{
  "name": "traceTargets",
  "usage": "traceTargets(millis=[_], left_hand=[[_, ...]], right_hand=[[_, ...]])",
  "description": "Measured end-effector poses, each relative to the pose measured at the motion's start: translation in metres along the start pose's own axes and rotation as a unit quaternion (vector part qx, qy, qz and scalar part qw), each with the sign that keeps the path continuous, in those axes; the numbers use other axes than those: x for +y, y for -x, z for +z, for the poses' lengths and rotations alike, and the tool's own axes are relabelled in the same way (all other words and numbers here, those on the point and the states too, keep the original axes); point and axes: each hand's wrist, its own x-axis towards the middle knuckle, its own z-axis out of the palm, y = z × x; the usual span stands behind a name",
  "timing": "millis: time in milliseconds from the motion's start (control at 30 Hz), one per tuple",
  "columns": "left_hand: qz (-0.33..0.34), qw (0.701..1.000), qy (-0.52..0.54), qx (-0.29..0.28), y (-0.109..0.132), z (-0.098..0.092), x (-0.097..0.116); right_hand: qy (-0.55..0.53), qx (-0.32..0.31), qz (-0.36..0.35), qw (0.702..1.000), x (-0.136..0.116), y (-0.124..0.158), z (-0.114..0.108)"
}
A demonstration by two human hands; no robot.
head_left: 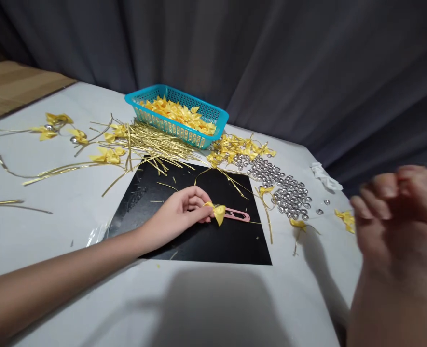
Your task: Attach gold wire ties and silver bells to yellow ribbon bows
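Note:
My left hand point(186, 209) is closed in a pinch on a yellow ribbon bow point(219, 215) above the black mat point(206, 248). Just right of the bow, a pink cutter point(240, 215) lies on the mat, its left end hidden behind the bow. Raised close to the camera at the right edge, my right hand point(397, 221) is slightly blurred. Its fingers are curled and pressed together; whatever they hold, if anything, does not show. Gold twist ties point(158, 140) are heaped behind the mat, some reaching onto it.
A blue basket point(216, 132) of yellow bows stands at the back. Right of the mat spread silver beads point(289, 193) and finished-looking bows with gold ties point(249, 147). More bows with ties point(106, 155) lie at left. A crumpled white piece point(325, 177) rests near the right edge.

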Motion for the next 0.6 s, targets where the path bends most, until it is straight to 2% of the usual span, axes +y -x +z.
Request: traceTargets(millis=[67, 133, 167, 200, 233, 267, 333, 367, 400, 500, 567, 600], left_hand=[[0.027, 0.987, -0.161, 0.013, 0.000, -0.005, 0.003], [0.078, 0.937, -0.341, 0.018, 0.001, -0.009, 0.009], [0.111, 0.914, -0.389, 0.023, 0.001, -0.008, 0.012], [0.141, 0.910, -0.389, 0.032, 0.002, -0.006, 0.016], [0.163, 0.923, -0.348, 0.028, 0.002, -0.001, 0.020], [0.158, 0.948, -0.276, 0.017, 0.002, 0.006, 0.023], [0.099, 0.989, -0.091, -0.061, 0.001, 0.022, 0.026], [0.076, 0.992, -0.017, -0.103, 0.000, 0.030, 0.026], [0.064, 0.990, 0.035, -0.120, -0.002, 0.037, 0.025], [0.037, 0.988, 0.088, -0.120, -0.008, 0.048, 0.021], [0.027, 0.990, 0.088, -0.108, -0.012, 0.046, 0.017], [0.019, 0.991, 0.083, -0.103, -0.013, 0.044, 0.015]], right_hand=[[-0.085, 0.010, 0.053, 0.995, 0.001, 0.004, 0.020], [-0.088, -0.008, 0.062, 0.994, 0.000, 0.017, 0.036], [-0.075, -0.027, 0.070, 0.994, -0.002, 0.027, 0.043], [-0.056, -0.060, 0.076, 0.994, -0.004, 0.037, 0.050], [-0.032, -0.095, 0.066, 0.993, -0.005, 0.047, 0.057], [-0.022, -0.125, 0.049, 0.991, -0.006, 0.057, 0.063], [0.027, -0.184, 0.013, 0.982, -0.006, 0.073, 0.076], [0.042, -0.195, -0.002, 0.980, -0.005, 0.078, 0.080], [0.051, -0.203, -0.007, 0.978, -0.003, 0.081, 0.084], [0.042, -0.223, 0.000, 0.974, 0.005, 0.078, 0.087], [0.107, -0.259, -0.014, 0.960, 0.014, 0.063, 0.079], [0.173, -0.285, -0.029, 0.942, 0.019, 0.052, 0.071]])
